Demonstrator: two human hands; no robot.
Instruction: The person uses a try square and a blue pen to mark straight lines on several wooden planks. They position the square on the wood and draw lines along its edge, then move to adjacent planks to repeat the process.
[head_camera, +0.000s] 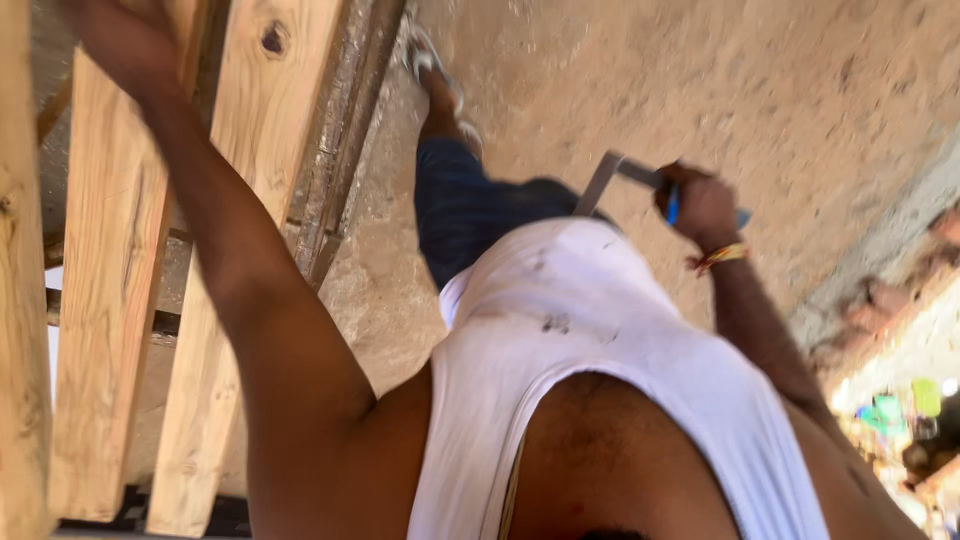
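Hands, planks and square: view down the body

Left hand (120, 40): raised to the top left corner of the view, laid on the face of a pale wooden plank (95, 300); the picture is blurred and cropped there, so how far the fingers are spread cannot be told.

Right hand (700, 205): lowered at the right side of the body, fingers clenched around the handle of a metal try square (610, 175); a blue pencil-like item (673, 208) shows within the same fist. Beaded wristband (722, 257) just below the hand.

Try square: grey blade angled down and left from the fist, its end near the white vest (590, 340), held above the sandy ground (780, 90).

Planks: second knotted plank (250, 150) stands beside the first, with a dark rusty metal bar (345, 150) along its right edge.

Other: leg in dark blue trousers (460, 205) stepping forward, sandalled foot (430, 60) on the sand
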